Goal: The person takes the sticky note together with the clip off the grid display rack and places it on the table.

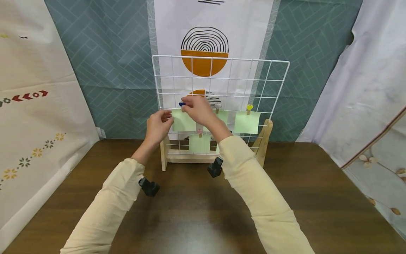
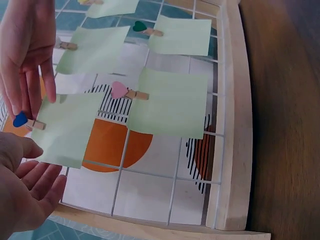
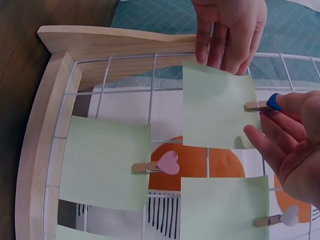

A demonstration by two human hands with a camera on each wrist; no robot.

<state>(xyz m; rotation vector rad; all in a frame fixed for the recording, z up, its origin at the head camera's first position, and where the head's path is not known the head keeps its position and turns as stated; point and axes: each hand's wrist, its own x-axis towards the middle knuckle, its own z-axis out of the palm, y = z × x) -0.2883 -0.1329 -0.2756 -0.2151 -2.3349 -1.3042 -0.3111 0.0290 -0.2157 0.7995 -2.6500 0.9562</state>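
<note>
Pale green square notes hang on a white wire grid (image 1: 253,60), fastened by small wooden clothespins with coloured hearts. My right hand (image 1: 201,109) pinches the blue-heart clothespin (image 3: 257,105) at its heart end. The wooden jaws overlap one edge of the upper left note (image 1: 184,121). At that note's outer edge, my left hand (image 1: 157,127) holds the paper between thumb and fingers; some fingertips are hidden behind it in the right wrist view. Neighbouring it are a note (image 2: 170,105) with a pink-heart clothespin (image 3: 145,167) and another (image 3: 225,205) with a white-heart clothespin (image 3: 270,220).
The grid stands in a light wooden base (image 1: 190,158) on a dark brown table (image 1: 190,211). A note (image 1: 246,122) with a yellow-heart clothespin (image 1: 249,109) hangs at the right, and a green-heart clothespin (image 2: 147,30) holds another. Patterned cloths hang behind and at both sides.
</note>
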